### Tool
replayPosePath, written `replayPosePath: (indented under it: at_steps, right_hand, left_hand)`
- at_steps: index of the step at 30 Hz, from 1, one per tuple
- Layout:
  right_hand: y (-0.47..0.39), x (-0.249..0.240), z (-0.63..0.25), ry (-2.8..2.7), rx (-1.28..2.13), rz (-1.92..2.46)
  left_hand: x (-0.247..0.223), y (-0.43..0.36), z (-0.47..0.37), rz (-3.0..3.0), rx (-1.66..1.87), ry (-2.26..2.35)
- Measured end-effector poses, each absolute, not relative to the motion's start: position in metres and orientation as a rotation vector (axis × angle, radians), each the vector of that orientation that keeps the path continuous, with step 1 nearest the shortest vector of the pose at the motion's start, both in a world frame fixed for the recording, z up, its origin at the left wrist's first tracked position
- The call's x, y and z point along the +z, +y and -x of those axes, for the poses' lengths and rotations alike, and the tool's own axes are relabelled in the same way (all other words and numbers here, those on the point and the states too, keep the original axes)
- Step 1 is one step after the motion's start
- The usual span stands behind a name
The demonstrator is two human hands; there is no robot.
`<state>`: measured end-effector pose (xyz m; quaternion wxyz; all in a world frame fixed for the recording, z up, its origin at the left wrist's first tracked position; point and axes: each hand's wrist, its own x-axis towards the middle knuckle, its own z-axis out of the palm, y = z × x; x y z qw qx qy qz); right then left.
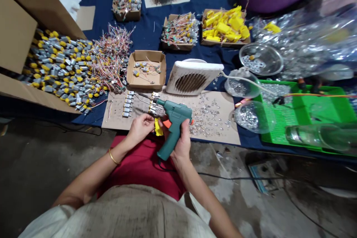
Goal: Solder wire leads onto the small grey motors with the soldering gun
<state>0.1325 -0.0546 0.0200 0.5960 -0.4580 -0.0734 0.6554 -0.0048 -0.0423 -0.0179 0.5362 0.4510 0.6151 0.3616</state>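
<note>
My right hand point(182, 142) is wrapped round the handle of a green glue gun point(176, 113) with an orange trigger, its nozzle pointing left. The fingers of my left hand point(141, 128) are pinched at a small yellow plastic part point(158, 127), just below the nozzle at the front edge of a cardboard sheet point(117, 115). Beyond my hands, a column of small silver motors point(127, 104) lies on the sheet. A second group of motors point(153, 107) is partly hidden behind the gun's nozzle.
A white vent-like frame point(195, 78) leans behind the gun. Boxes hold wired motors point(180, 29) and yellow parts point(224, 24). A large carton of motors point(61, 67) stands left. Bowls point(248, 117) and a green tray point(304, 113) are at right. A cable point(223, 177) trails below.
</note>
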Motion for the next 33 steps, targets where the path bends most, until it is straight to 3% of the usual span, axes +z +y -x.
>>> replayPosePath:
  at_steps: [8, 33]
  right_hand:
    - [-0.053, 0.02, -0.134, -0.164, 1.507, 1.081]
    - [-0.053, 0.019, -0.136, -0.165, 1.533, 1.049]
  left_hand:
    - [-0.016, -0.048, 0.001, -1.557, 0.967, 1.591]
    - [-0.017, -0.05, 0.018, -1.601, 1.005, 1.341]
